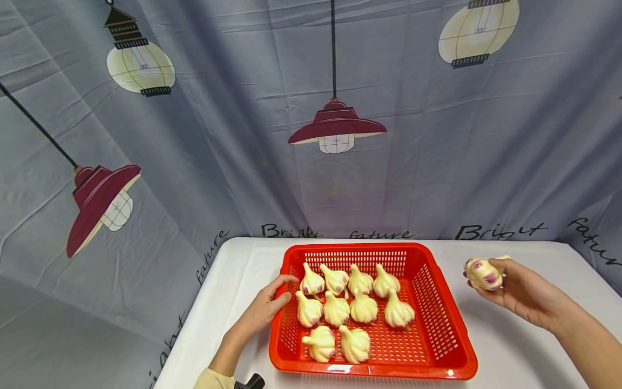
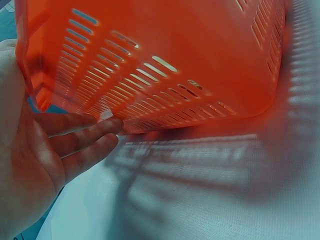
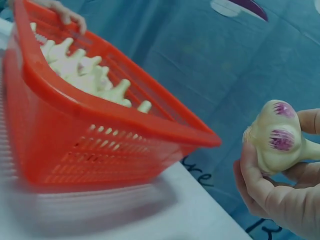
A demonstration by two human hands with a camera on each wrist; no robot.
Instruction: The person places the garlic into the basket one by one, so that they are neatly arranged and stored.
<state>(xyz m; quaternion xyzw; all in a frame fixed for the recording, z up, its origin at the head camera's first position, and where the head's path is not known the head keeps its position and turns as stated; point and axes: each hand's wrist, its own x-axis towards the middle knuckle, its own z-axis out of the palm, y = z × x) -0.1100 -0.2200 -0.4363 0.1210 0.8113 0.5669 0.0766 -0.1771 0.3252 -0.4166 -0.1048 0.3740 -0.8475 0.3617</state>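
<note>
My right hand (image 1: pixel 527 294) holds a garlic bulb (image 1: pixel 484 274) above the table, to the right of the red plastic basket (image 1: pixel 444 370). In the right wrist view the bulb (image 3: pixel 277 137) shows purple streaks, with thumb and fingers round it and its stem toward the palm. My left hand (image 1: pixel 264 308) grips the basket's left rim. Seen from the left wrist, several fingers (image 2: pixel 87 150) lie along the slotted outer wall. Inside the basket, several pale garlic bulbs (image 1: pixel 337 309) stand in rows toward the left, mostly stem up; one at the front (image 1: pixel 320 344) lies tilted.
The basket stands on a white-covered table (image 1: pixel 248 259). Behind and to the sides hangs a grey-blue curtain (image 1: pixel 233 135) printed with lamps and lettering. A small black object (image 1: pixel 252 381) shows by the left sleeve (image 1: pixel 214 380).
</note>
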